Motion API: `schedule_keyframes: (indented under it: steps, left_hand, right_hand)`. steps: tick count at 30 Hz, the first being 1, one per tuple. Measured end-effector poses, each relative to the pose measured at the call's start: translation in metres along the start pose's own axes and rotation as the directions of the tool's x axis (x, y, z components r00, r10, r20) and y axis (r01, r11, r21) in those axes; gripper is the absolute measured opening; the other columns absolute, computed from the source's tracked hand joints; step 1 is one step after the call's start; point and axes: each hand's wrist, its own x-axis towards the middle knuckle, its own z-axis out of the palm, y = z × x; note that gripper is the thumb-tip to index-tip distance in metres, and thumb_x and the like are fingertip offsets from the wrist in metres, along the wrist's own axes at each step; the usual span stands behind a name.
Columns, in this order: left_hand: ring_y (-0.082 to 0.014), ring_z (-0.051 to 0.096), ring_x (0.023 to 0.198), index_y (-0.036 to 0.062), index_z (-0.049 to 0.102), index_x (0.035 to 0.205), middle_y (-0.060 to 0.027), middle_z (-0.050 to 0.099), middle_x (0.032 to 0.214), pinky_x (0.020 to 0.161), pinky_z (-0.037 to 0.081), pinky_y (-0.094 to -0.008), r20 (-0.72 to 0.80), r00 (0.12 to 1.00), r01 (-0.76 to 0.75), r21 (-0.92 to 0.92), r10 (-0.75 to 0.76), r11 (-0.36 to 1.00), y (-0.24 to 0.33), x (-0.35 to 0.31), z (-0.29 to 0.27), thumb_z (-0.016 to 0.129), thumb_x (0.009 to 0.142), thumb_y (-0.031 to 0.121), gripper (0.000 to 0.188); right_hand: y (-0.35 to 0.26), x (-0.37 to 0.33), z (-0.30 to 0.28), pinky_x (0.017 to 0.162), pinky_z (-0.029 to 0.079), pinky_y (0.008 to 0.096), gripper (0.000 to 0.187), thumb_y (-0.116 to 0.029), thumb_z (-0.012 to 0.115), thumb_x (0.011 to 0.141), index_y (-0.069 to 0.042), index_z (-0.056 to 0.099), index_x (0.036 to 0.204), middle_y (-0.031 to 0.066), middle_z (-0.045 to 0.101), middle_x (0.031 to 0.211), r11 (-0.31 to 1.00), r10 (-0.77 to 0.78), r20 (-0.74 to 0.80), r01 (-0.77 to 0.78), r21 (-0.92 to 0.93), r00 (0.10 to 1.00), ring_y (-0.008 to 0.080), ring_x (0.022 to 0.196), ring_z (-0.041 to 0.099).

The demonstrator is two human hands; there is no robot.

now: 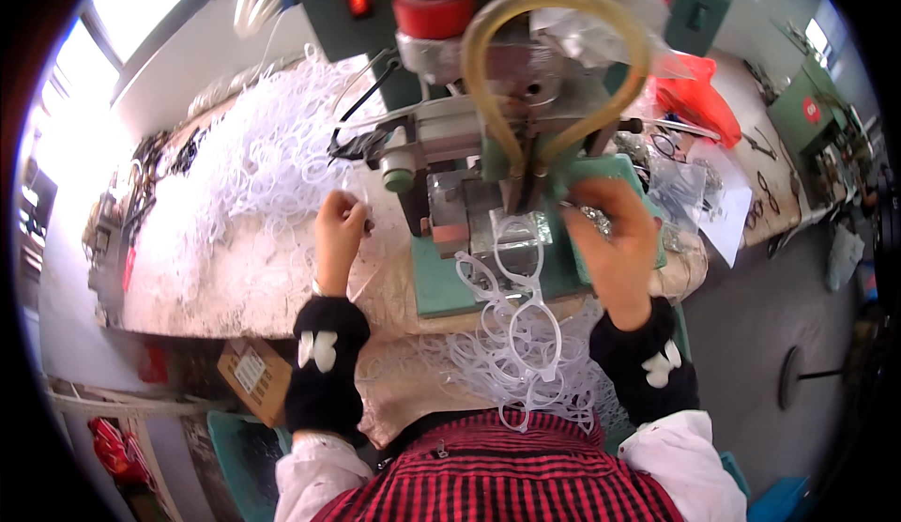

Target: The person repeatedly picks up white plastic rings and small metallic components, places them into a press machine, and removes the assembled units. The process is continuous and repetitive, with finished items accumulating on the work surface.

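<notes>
In front of me stands a bench press (pixel 441 128) with a green base and a looped yellowish tube. A clear plastic eyeglass frame (pixel 537 300) hangs from its work spot towards my lap. My left hand (pixel 340 231) is closed beside the press, left of its base, near the heap of clear frames; its curled fingers hide whatever they hold. My right hand (pixel 619 231) hovers over a green tray (pixel 661 259) of small shiny metal parts, right of the press head. Its thumb and fingers come together in a pinch, but any piece between them is too small to name.
A large heap of clear eyeglass frames (pixel 272 137) covers the back left of the table. More frames (pixel 469 358) lie at my lap. On the right are a red bag (pixel 699 99), white paper (pixel 727 207) and dark frames. A cardboard box (pixel 253 381) sits below the table edge.
</notes>
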Motion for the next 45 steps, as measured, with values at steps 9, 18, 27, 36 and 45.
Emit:
schedule_keyframes:
  steps: [9, 18, 27, 36, 45]
  left_hand:
    - [-0.0201, 0.066, 0.092, 0.0056, 0.06, 0.122, -0.0112, 0.067, 0.104, 0.082, 0.054, -0.0342, -0.155, 0.949, -0.311, -0.62, 0.276, 0.72, 0.106, -0.081, 0.014, 0.053, 0.106, 0.016, 0.02]
    - [-0.0285, 0.067, 0.098, 0.0028, 0.059, 0.125, -0.0205, 0.067, 0.111, 0.082, 0.057, -0.0414, -0.13, 0.699, -0.683, -0.411, 0.703, 0.603, 0.203, -0.075, 0.044, 0.051, 0.107, 0.017, 0.024]
    - [-0.0274, 0.063, 0.085, 0.0082, 0.075, 0.103, -0.0072, 0.073, 0.111, 0.089, 0.056, -0.0424, 0.459, 0.253, -0.956, -0.016, 0.851, 0.293, 0.179, -0.107, 0.073, 0.074, 0.065, 0.008, 0.038]
    - [-0.0241, 0.054, 0.074, 0.0103, 0.074, 0.102, -0.005, 0.071, 0.115, 0.093, 0.056, -0.0473, 0.447, 0.244, -0.958, -0.028, 0.861, 0.286, 0.163, -0.107, 0.077, 0.074, 0.067, 0.01, 0.035]
    - [-0.0231, 0.068, 0.105, 0.017, 0.073, 0.115, -0.0084, 0.07, 0.126, 0.104, 0.051, -0.047, 0.427, 0.404, -0.889, 0.391, 0.809, 0.238, 0.15, -0.168, 0.014, 0.083, 0.074, 0.014, 0.042]
  right_hand:
    - [-0.003, -0.005, 0.038, 0.083, 0.049, 0.0238, 0.042, 0.004, 0.069, 0.085, 0.002, 0.055, 0.125, 0.007, 0.068, 0.1, 0.813, 0.192, 0.016, -0.168, 0.557, 0.981, 0.0108, 0.091, 0.064]
    - [-0.021, -0.018, 0.062, 0.091, 0.049, 0.0258, 0.048, 0.008, 0.065, 0.089, 0.003, 0.052, 0.135, 0.0118, 0.065, 0.123, 0.541, 0.344, 0.08, -0.267, 0.798, 0.936, 0.0119, 0.105, 0.064]
    - [0.036, 0.007, -0.016, 0.097, 0.051, 0.0451, 0.026, -0.005, 0.072, 0.08, -0.006, 0.071, 0.106, 0.0185, 0.068, 0.115, 0.835, -0.201, 0.089, 0.218, -0.505, 0.976, 0.0374, 0.115, 0.063]
    - [0.087, -0.003, -0.042, 0.095, 0.049, 0.0475, 0.013, -0.01, 0.073, 0.078, -0.006, 0.069, 0.09, 0.0167, 0.066, 0.115, 0.677, -0.224, 0.116, 0.24, -0.696, 0.968, 0.0391, 0.123, 0.057]
    - [0.098, 0.023, -0.044, 0.087, 0.053, 0.0436, 0.014, -0.004, 0.064, 0.086, -0.002, 0.069, 0.099, 0.0176, 0.071, 0.105, 0.669, -0.289, 0.223, 0.363, -0.648, 0.931, 0.039, 0.105, 0.066]
